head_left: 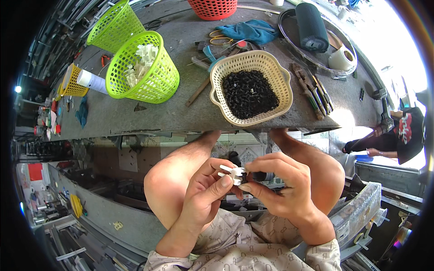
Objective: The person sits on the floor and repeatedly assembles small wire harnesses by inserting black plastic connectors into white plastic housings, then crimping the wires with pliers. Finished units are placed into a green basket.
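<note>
Between the thumb and fingers of my left hand (pixel 202 192) is a small white plastic fitting (pixel 236 173) with prongs pointing left. My right hand (pixel 287 185) pinches a small black plastic piece (pixel 244 175) against the fitting's right side. Both hands are above my lap, in front of the table. A cream plastic basket (pixel 216 96) on the table beyond them holds many small black pieces (pixel 250 94). To its left, a lime green basket (pixel 163 77) contains white plastic fittings (pixel 145 61) like the held one.
A second green basket (pixel 118 28) and a red basket (pixel 213 10) stand farther back. Hand tools (pixel 314 92) lie right of the cream basket; a hammer (pixel 199 91) lies left. A spray can (pixel 91 82) leans by the green basket. Another person (pixel 407 135) is at far right.
</note>
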The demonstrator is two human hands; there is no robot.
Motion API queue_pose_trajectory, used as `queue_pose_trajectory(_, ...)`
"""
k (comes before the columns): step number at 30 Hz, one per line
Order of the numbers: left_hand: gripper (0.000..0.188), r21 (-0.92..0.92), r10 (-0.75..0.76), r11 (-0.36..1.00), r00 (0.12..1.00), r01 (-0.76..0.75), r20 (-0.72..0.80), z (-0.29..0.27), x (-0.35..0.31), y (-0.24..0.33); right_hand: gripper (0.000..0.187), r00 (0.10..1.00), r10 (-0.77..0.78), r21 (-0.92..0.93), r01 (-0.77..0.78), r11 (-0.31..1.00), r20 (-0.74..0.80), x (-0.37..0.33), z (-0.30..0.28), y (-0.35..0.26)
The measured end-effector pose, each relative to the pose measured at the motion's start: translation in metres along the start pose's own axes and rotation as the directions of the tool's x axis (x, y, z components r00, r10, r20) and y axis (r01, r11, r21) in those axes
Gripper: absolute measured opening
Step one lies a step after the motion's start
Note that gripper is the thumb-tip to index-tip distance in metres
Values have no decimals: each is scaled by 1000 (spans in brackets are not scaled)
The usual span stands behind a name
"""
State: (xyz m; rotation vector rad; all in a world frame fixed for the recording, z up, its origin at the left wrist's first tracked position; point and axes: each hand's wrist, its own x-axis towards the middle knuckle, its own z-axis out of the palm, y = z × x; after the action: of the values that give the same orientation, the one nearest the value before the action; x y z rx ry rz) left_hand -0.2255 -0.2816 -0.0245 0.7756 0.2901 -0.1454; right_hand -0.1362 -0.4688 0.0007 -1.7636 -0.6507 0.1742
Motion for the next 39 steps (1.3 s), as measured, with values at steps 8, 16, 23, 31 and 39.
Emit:
queue_pose_trajectory(8, 27, -113, 0, 994, 998, -7, -65, 3, 1, -7, 21, 988, -110, -60, 105, 993, -105, 1, 10, 8)
queue_pose_trajectory(16, 27, -144, -3, 990, 1000, 0, -26, -1, -1, -11, 19, 999, -46, -4, 46, 999, -22, 1, 2, 7)
queue_pose_trajectory(23, 27, -195, -5, 981, 1000, 8, 13, -2, -1, -9, 19, 1000, 3, 99, -4, 995, 7, 0, 0, 7)
queue_pose_trajectory(31, 27, -200, -3, 980, 1000, 5, 12, -2, -2, -8, 20, 999, -35, 58, 33, 998, 23, 0, 0, 6)
queue_pose_trajectory(39, 25, -149, -34, 989, 997, 23, -68, 2, -5, -5, 19, 1000, 5, 70, -4, 998, -12, 0, 6, 4)
